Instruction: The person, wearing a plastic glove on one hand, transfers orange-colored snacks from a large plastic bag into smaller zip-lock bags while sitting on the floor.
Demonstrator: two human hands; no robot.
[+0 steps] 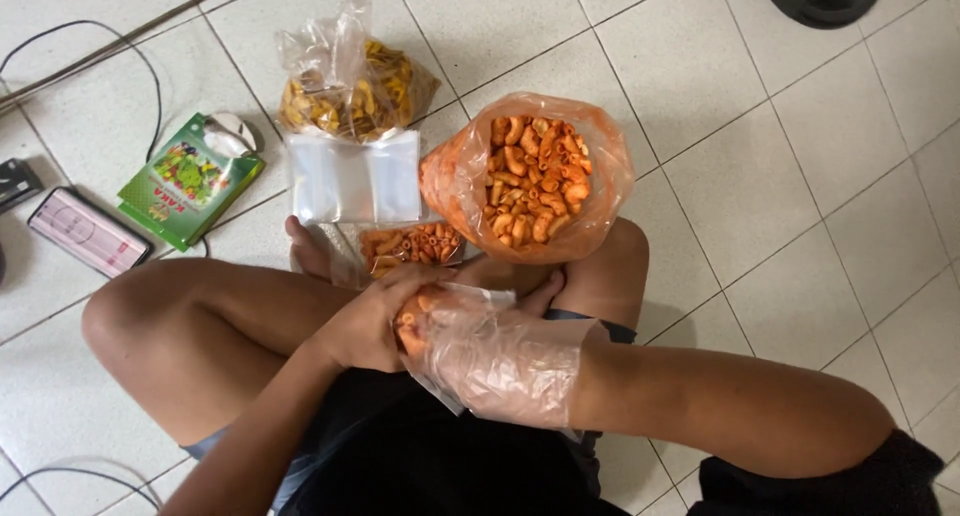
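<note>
1. My right hand (495, 361) wears a loose clear plastic glove and is curled around a few orange macaroni snacks (412, 326); how tightly it closes I cannot tell through the crumpled plastic.
2. My left hand (375, 321) is bare, fingers bent, and rests against the gloved hand's fingertips, touching the glove.
3. Just beyond both hands, by my feet, lies a small clear bag (405, 248) partly filled with the same orange macaroni.
4. Further out from my right hand stands a big orange-stained plastic bag (527, 176), open at the top and full of macaroni snacks.
5. Beyond my left hand lies a stack of empty clear pouches (352, 176), and past them a bag of yellow chips (350, 81).
6. Well off to the left of my left hand, on the tiled floor (780, 176), lie a green box (188, 181) and a phone (88, 231).
</note>
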